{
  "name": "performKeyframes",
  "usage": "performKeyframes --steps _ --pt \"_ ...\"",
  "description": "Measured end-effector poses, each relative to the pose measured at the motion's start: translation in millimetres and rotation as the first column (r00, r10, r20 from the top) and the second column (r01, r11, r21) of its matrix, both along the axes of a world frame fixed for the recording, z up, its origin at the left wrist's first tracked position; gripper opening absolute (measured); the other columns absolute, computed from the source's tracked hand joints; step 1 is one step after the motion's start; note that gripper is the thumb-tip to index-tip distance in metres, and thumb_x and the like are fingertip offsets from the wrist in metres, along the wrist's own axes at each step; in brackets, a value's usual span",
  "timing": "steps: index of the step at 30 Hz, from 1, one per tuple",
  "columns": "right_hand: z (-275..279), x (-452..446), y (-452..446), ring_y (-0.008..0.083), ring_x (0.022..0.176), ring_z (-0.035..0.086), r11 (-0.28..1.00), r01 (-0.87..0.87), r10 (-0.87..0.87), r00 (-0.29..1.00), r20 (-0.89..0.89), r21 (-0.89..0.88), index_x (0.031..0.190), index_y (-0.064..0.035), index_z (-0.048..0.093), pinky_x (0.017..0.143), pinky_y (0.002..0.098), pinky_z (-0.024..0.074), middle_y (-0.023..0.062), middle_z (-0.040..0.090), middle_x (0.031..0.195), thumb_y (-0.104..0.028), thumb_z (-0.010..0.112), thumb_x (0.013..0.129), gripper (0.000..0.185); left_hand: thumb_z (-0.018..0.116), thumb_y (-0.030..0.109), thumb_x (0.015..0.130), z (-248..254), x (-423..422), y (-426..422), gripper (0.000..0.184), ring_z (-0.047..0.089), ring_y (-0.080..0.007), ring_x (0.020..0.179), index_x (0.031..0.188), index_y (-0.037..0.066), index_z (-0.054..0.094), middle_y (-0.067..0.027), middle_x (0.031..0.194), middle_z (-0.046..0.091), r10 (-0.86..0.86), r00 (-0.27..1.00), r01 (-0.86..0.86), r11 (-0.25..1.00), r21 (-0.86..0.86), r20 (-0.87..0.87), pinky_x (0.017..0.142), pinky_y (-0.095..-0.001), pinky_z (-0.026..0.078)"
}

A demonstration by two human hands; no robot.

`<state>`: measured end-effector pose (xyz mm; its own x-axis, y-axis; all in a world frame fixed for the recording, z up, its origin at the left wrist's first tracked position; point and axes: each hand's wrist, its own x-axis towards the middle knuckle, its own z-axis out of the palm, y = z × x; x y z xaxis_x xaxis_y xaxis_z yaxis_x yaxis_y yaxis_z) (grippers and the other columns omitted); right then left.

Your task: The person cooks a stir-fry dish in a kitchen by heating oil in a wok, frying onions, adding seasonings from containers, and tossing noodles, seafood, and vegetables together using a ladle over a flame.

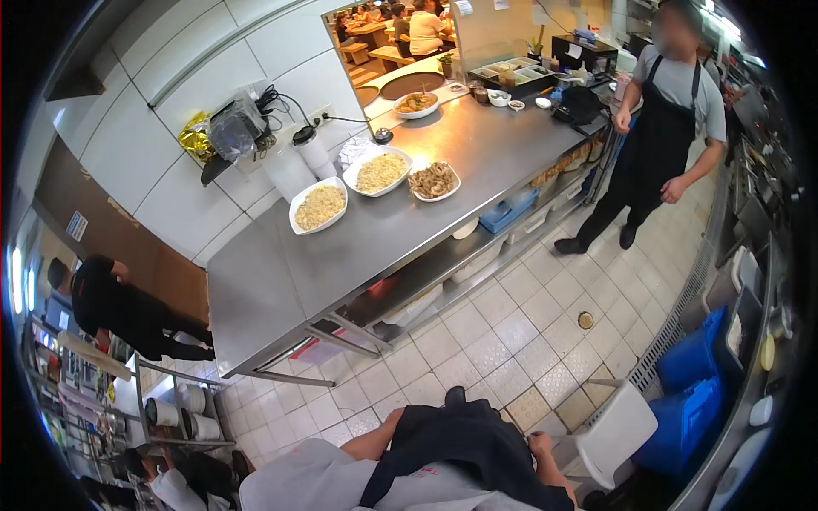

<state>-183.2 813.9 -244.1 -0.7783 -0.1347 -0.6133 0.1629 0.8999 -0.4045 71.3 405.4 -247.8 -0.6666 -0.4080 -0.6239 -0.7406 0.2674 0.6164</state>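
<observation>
At the bottom of the head view, my left hand (395, 418) is beside the edge of the black apron (456, 443), its fingers hidden. On the other side of the apron, near the white plastic chair (615, 430), my right hand (539, 443) is closed, with its fingers curled. What it holds, if anything, is too small to make out. Neither hand touches the steel counter (341, 264) in front of me.
On the counter are two dishes of pale food (319, 208) (381, 173), a dish of brown pieces (434, 180) and a bowl (417, 104). A person in an apron (652, 128) stands right; another in black (119, 307) is left. Blue bins (682, 422) stand lower right.
</observation>
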Motion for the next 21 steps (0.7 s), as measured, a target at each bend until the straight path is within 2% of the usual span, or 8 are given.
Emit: performKeyframes --steps 1,4,7,10,12,14,17,21 --pt "7.1 -5.3 -14.5 0.0326 0.078 0.067 0.999 -0.031 0.031 0.999 -0.031 -0.018 0.094 -0.0012 0.07 0.072 0.0391 0.0528 0.0204 0.068 0.082 -0.02 0.059 0.076 0.028 0.059 0.042 0.08 -3.2 2.0 -0.9 0.041 0.064 -0.0296 0.098 0.097 0.006 0.068 -0.0195 0.101 0.067 0.096 0.995 -0.095 0.994 0.048 -0.016 0.082 -0.0385 0.049" --pt "9.4 -32.3 -40.9 0.0354 0.085 0.066 0.993 -0.099 0.09 0.987 -0.135 -0.062 0.094 -0.004 0.071 0.077 0.0401 0.0517 0.0207 0.068 0.088 -0.021 0.058 0.076 0.028 0.058 0.041 0.08 20.1 -7.0 0.4 0.041 0.062 -0.0339 0.102 0.098 0.006 0.068 -0.0208 0.104 0.065 -0.034 0.975 0.054 0.995 -0.086 0.218 0.085 -0.0402 0.049" --pt "15.2 -64.4 -45.9 0.0354 0.087 0.065 0.987 -0.083 0.076 0.996 -0.056 -0.135 0.093 -0.0037 0.071 0.079 0.0408 0.051 0.0198 0.068 0.089 -0.021 0.057 0.076 0.028 0.057 0.041 0.08 3.5 -0.1 2.7 0.041 0.06 -0.0368 0.103 0.098 0.006 0.069 -0.0211 0.105 0.064 -0.01 0.912 0.066 0.99 -0.122 0.41 0.087 -0.0421 0.048" --pt "26.4 -86.2 -48.5 0.0332 0.08 0.067 0.964 -0.26 0.251 0.961 -0.113 -0.064 0.091 -0.0015 0.07 0.076 0.0398 0.052 0.0189 0.069 0.084 -0.02 0.057 0.075 0.028 0.057 0.041 0.08 22.7 7.8 22.1 0.04 0.061 -0.0362 0.102 0.097 0.007 0.069 -0.0203 0.105 0.064 0.127 0.962 -0.078 0.976 -0.204 0.24 0.089 -0.043 0.048" --pt "-7.1 -106.0 -38.9 0.0315 0.075 0.067 0.924 -0.383 0.382 0.924 -0.018 -0.017 0.089 -0.0014 0.071 0.075 0.0391 0.0525 0.0181 0.068 0.08 -0.019 0.056 0.074 0.028 0.056 0.039 0.08 28.5 7.3 43.2 0.038 0.061 -0.0364 0.102 0.097 0.007 0.069 -0.0203 0.105 0.065 0.235 0.952 -0.184 0.951 -0.248 0.195 0.089 -0.0432 0.048" --pt "-35.1 -126.3 -30.2 0.0294 0.066 0.067 0.786 -0.617 0.618 0.783 -0.063 0.046 0.083 -0.0021 0.071 0.069 0.0379 0.0534 0.0169 0.068 0.073 -0.018 0.055 0.073 0.025 0.056 0.038 0.08 23.8 13.6 68.4 0.037 0.06 -0.0365 0.102 0.097 0.007 0.069 -0.0204 0.104 0.065 0.322 0.936 -0.273 0.919 -0.284 0.143 0.089 -0.0434 0.048" --pt "-36.7 -159.1 -38.5 0.0295 0.064 0.066 0.739 -0.674 0.673 0.737 -0.063 -0.001 0.077 -0.0017 0.07 0.065 0.0381 0.0533 0.016 0.067 0.07 -0.018 0.056 0.072 0.022 0.056 0.036 0.08 -10.2 24.0 121.3 0.036 0.06 -0.0365 0.102 0.097 0.007 0.069 -0.0205 0.104 0.065 0.432 0.897 -0.396 0.879 -0.265 0.094 0.088 -0.0437 0.048" --pt "-94.3 -204.8 -35.7 0.0227 0.05 0.063 0.7 -0.688 0.657 0.726 -0.203 -0.193 0.076 -0.0014 0.07 0.05 0.0356 0.0511 0.015 0.064 0.06 -0.014 0.055 0.072 0.02 0.057 0.033 0.077 -54.4 38.6 205.4 0.034 0.062 -0.036 0.097 0.095 0.006 0.069 -0.0189 0.099 0.066 0.564 0.811 -0.54 0.824 -0.172 0.156 0.083 -0.0441 0.048"
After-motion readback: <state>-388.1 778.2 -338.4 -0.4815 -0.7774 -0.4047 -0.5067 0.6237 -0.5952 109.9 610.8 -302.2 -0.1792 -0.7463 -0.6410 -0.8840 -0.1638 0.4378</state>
